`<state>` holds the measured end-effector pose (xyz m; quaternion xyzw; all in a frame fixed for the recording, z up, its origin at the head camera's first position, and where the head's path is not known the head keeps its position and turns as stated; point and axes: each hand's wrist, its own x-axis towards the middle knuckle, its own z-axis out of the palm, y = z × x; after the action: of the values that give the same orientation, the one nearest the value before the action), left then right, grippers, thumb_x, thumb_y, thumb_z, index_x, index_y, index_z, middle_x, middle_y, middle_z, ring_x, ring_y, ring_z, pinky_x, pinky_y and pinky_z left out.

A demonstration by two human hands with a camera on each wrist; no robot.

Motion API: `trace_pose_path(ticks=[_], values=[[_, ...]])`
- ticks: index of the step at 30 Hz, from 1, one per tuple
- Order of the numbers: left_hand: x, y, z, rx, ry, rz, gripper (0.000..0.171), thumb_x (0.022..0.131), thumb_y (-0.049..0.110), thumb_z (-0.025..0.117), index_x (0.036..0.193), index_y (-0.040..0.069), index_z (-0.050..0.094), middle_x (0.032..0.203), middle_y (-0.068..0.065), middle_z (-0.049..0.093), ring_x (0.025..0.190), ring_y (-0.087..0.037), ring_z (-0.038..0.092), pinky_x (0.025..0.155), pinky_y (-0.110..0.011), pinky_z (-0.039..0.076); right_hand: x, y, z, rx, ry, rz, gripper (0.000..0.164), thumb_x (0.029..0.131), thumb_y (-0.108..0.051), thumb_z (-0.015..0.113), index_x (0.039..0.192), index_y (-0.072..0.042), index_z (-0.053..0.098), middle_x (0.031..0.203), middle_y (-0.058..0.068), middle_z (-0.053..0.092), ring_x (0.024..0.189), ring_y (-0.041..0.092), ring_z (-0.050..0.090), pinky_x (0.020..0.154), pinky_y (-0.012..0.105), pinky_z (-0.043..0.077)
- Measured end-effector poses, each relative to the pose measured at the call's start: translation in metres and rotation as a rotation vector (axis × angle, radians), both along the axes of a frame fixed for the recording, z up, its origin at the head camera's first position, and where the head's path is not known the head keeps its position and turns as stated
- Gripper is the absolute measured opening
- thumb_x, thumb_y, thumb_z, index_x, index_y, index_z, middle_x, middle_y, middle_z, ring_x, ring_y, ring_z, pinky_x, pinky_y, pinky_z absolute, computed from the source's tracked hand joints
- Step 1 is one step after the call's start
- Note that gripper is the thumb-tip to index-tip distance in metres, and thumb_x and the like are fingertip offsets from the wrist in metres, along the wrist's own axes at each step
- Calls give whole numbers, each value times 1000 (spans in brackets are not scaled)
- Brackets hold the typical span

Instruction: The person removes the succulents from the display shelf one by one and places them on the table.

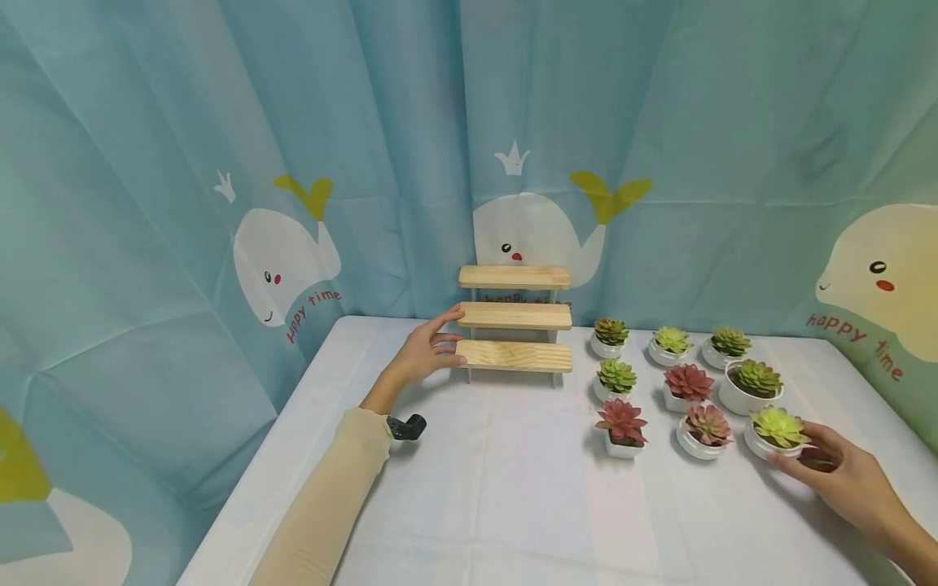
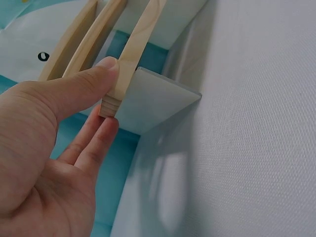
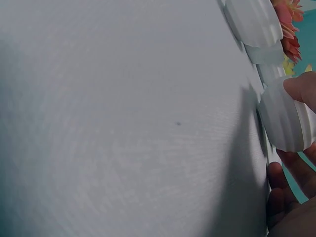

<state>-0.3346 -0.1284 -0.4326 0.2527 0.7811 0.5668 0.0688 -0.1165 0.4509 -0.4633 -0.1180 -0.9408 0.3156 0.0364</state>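
Note:
At the back of the table stands a three-step wooden plant shelf [image 1: 515, 356]. My left hand [image 1: 425, 352] is at its left end, pinching the end of the lowest board [image 2: 129, 59] between thumb and fingers in the left wrist view. On the right, my right hand [image 1: 850, 476] holds a small potted succulent [image 1: 779, 427] with bright yellow-green leaves. Thumb and fingers grip the sides of its round white pot [image 3: 282, 116], which stays low over the tabletop. The hand hides part of the pot's right side.
Several other potted succulents stand right of the shelf, among them a red one [image 1: 622, 422], a pink one [image 1: 707, 427] and a green one in a larger pot [image 1: 755, 384]. A blue curtain [image 1: 410, 163] with whale prints hangs behind the white-covered table [image 1: 513, 488].

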Motion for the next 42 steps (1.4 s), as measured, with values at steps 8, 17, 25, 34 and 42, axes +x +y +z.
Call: trace_pose_path(ticks=[8,17,25,34,42], values=[[1,0,0,2,12,-5,83,85,-7,80,157,12,42,169,7,24,133,-32,55,106,-39,54,0,2,-3,11,8,13,83,95,-42,74,143,15,39,123,42,55,77,-22,36,56,16,46],[2,0,1,10,4,-8,84,85,-8,80,157,12,42,170,7,23,134,-33,55,106,-40,54,0,5,-5,15,-7,18,81,95,-43,74,139,16,40,113,34,61,74,-16,41,56,17,46],[0,1,-1,-3,5,0,84,85,-7,80,157,12,42,169,7,24,133,-31,56,105,-37,55,-1,8,-4,7,-58,44,83,97,-46,71,140,17,37,113,34,61,77,-10,45,57,18,48],[-1,0,-2,1,11,-18,84,85,-6,80,158,13,42,169,8,23,134,-32,55,105,-38,55,1,9,-3,-13,-78,41,88,97,-46,70,143,19,33,116,35,60,78,-11,45,58,19,48],[2,1,1,-9,16,-7,85,85,-8,80,158,11,40,170,2,23,134,-35,55,106,-42,54,1,10,5,-23,-67,99,86,98,-43,71,147,17,31,129,41,52,85,-16,43,61,13,46]])
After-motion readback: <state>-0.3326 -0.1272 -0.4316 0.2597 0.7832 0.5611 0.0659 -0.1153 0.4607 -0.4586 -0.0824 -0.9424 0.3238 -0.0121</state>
